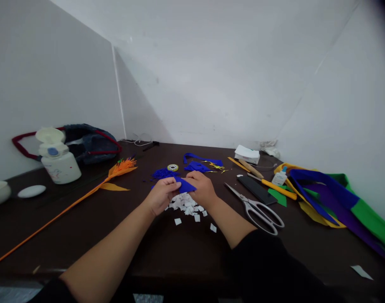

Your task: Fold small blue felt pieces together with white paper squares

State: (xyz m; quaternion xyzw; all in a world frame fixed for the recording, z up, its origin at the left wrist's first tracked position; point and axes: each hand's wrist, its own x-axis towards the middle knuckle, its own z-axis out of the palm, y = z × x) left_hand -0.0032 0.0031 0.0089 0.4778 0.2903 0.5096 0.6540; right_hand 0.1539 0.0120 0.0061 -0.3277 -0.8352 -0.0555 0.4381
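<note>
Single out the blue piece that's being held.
It's the pointed blue piece between the left hand and the right hand. The curved blue strip and the blue shreds lie on the table instead.

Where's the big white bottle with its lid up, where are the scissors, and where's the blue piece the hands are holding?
White bottle [61, 168]: head view, on its body.
Scissors [244, 198]: head view, near the pivot.
Blue piece [185, 186]: head view, on its flat surface.

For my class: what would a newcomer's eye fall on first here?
Probably the bright orange artificial flower, whose long stem slants across the left of the dark table. Next, the blue sheet held by the left hand and right hand at centre, above scattered white squares. Grey-handled scissors lie to the right.
</note>
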